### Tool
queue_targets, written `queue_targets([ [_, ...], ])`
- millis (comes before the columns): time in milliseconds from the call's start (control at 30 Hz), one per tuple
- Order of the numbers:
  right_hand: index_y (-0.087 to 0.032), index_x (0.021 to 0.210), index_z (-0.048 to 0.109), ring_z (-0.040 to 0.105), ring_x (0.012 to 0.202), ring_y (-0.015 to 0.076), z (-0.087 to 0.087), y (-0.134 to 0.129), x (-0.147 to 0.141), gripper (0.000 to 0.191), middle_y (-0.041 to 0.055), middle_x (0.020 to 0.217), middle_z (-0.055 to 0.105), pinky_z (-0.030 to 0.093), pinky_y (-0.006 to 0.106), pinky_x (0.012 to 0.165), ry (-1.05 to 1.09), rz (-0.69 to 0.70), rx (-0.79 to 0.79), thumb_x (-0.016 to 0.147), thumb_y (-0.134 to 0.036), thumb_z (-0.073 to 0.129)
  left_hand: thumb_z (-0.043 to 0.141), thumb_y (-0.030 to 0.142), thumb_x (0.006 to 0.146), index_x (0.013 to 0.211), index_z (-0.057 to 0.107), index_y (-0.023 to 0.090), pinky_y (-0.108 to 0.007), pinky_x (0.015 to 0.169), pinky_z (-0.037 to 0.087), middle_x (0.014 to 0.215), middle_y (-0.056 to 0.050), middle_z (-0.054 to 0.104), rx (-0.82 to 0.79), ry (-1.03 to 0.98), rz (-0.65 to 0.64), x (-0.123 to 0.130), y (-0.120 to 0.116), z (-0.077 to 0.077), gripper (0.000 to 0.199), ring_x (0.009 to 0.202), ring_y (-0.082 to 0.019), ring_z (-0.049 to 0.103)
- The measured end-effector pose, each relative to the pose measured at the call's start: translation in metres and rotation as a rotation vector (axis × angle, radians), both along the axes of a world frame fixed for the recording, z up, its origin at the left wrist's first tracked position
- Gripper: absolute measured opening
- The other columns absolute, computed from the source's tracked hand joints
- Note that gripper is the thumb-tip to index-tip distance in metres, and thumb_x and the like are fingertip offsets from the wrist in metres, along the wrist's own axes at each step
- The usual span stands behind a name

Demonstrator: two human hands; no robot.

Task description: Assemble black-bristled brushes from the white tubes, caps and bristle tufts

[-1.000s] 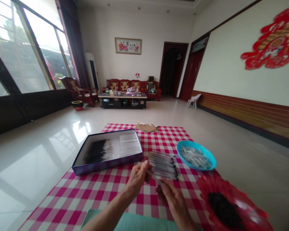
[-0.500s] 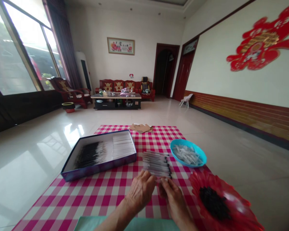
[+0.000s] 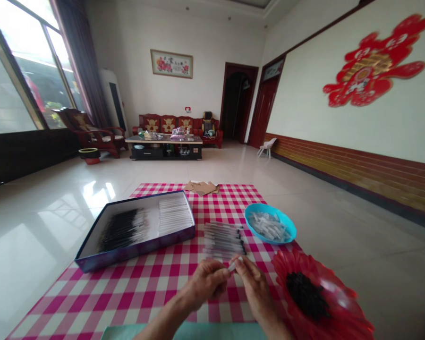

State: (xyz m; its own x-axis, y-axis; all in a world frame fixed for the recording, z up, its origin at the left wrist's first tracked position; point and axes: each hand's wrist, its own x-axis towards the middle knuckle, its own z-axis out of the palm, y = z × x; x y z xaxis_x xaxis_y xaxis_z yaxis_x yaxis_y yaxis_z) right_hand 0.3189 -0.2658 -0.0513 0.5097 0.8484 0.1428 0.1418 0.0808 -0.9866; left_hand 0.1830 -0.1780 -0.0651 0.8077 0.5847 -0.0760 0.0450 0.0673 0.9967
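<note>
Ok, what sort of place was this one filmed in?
Probably a home's living room: a long red sofa stands behind a low coffee table, and a framed flower picture hangs above.

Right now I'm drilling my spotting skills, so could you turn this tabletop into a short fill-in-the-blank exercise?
1. Counting the left hand and right hand, the number of hands on the pale tube is ____.
2. The clear pens beyond them have their dark ends toward the picture's ____.
3. The small pieces heaped in the flower-shaped red bowl are coloured ____.
4. In this view, the open box lies on the ____ side of the clear pens.

Missing words: two; right; black; left.
</note>
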Motion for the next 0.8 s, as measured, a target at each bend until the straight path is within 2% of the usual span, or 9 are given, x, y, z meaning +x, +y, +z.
queue_targets([
  [100, -0.023, 0.078, 0.067, 0.06, 0.075, 0.0194, 0.014, -0.004, 0.0, 0.026, -0.0001, 0.074, 0.065, 0.048, 0.026, 0.071, -0.049, 0.097, 0.019, 0.08, -0.047, 0.058, 0.063, 0.053, 0.07, 0.068, 0.054, 0.016, -0.018, 0.033, 0.018, 0.05, 0.005, 0.048, -0.423, 0.002, -0.189, -0.005, 0.007, 0.002, 0.038, 0.033, -0.004, 0.031],
  [167, -0.022, 0.078, 0.067, 0.06, 0.075, 0.0194, 0.016, -0.004, -0.001, 0.026, 0.0005, 0.074, 0.065, 0.048, 0.027, 0.073, -0.012, 0.144, 0.026, 0.08, -0.047, 0.059, 0.064, 0.054, 0.069, 0.07, 0.055, 0.016, -0.018, 0.033, 0.017, 0.051, 0.005, 0.049, -0.453, -0.018, -0.2, -0.005, 0.006, 0.005, 0.039, 0.032, -0.004, 0.03],
  [233, -0.023, 0.088, 0.067, 0.061, 0.079, 0.0195, 0.009, -0.001, -0.002, 0.026, 0.0017, 0.084, 0.067, 0.049, 0.029, 0.076, 0.129, 0.139, 0.041, 0.081, -0.046, 0.059, 0.059, 0.054, 0.075, 0.071, 0.057, 0.016, -0.019, 0.034, 0.023, 0.05, 0.004, 0.05, -0.265, -0.049, -0.112, -0.002, 0.001, 0.008, 0.038, 0.034, -0.005, 0.036],
  [333, -0.025, 0.107, 0.062, 0.063, 0.083, 0.019, -0.007, 0.007, -0.007, 0.034, 0.0034, 0.099, 0.068, 0.05, 0.032, 0.076, 0.452, 0.091, 0.107, 0.081, -0.047, 0.06, 0.053, 0.044, 0.083, 0.076, 0.062, 0.017, -0.021, 0.045, 0.036, 0.057, 0.0, 0.057, 0.225, -0.009, 0.152, 0.005, -0.009, 0.011, 0.03, 0.046, -0.01, 0.05],
  [433, -0.023, 0.097, 0.065, 0.064, 0.084, 0.0177, -0.016, 0.013, -0.013, 0.028, 0.003, 0.095, 0.07, 0.05, 0.03, 0.078, 0.62, 0.055, 0.186, 0.077, -0.042, 0.066, 0.05, 0.033, 0.087, 0.085, 0.064, 0.019, -0.024, 0.061, 0.042, 0.074, -0.004, 0.065, 0.647, 0.078, 0.348, 0.01, -0.016, 0.01, 0.02, 0.068, -0.017, 0.061],
  [533, -0.022, 0.086, 0.069, 0.065, 0.085, 0.0175, -0.013, 0.014, -0.02, 0.022, 0.0014, 0.089, 0.072, 0.05, 0.03, 0.08, 0.688, -0.003, 0.214, 0.072, -0.038, 0.072, 0.042, 0.03, 0.09, 0.089, 0.064, 0.019, -0.026, 0.061, 0.042, 0.076, -0.007, 0.063, 0.889, 0.133, 0.388, 0.011, -0.02, 0.012, 0.024, 0.071, -0.019, 0.06],
  [600, -0.023, 0.084, 0.07, 0.066, 0.085, 0.0186, -0.008, 0.012, -0.022, 0.023, 0.0006, 0.089, 0.072, 0.051, 0.031, 0.08, 0.701, -0.042, 0.211, 0.068, -0.038, 0.075, 0.04, 0.03, 0.091, 0.088, 0.064, 0.02, -0.026, 0.058, 0.041, 0.075, -0.008, 0.062, 0.932, 0.121, 0.388, 0.01, -0.022, 0.017, 0.026, 0.068, -0.019, 0.059],
  [700, -0.023, 0.083, 0.07, 0.066, 0.086, 0.0198, 0.002, 0.008, -0.02, 0.021, 0.001, 0.088, 0.072, 0.051, 0.031, 0.078, 0.635, -0.031, 0.184, 0.069, -0.038, 0.074, 0.045, 0.037, 0.089, 0.085, 0.064, 0.021, -0.024, 0.056, 0.041, 0.071, -0.005, 0.062, 0.709, 0.03, 0.354, 0.006, -0.026, 0.026, 0.025, 0.064, -0.016, 0.059],
  [800, -0.023, 0.081, 0.069, 0.066, 0.085, 0.0197, 0.024, 0.003, -0.005, 0.02, 0.0013, 0.085, 0.072, 0.051, 0.035, 0.081, 0.585, -0.055, 0.273, 0.072, -0.041, 0.071, 0.052, 0.051, 0.082, 0.075, 0.061, 0.018, -0.022, 0.041, 0.033, 0.053, 0.001, 0.053, 0.107, 0.012, 0.193, -0.003, -0.028, 0.027, 0.035, 0.042, -0.01, 0.046],
])
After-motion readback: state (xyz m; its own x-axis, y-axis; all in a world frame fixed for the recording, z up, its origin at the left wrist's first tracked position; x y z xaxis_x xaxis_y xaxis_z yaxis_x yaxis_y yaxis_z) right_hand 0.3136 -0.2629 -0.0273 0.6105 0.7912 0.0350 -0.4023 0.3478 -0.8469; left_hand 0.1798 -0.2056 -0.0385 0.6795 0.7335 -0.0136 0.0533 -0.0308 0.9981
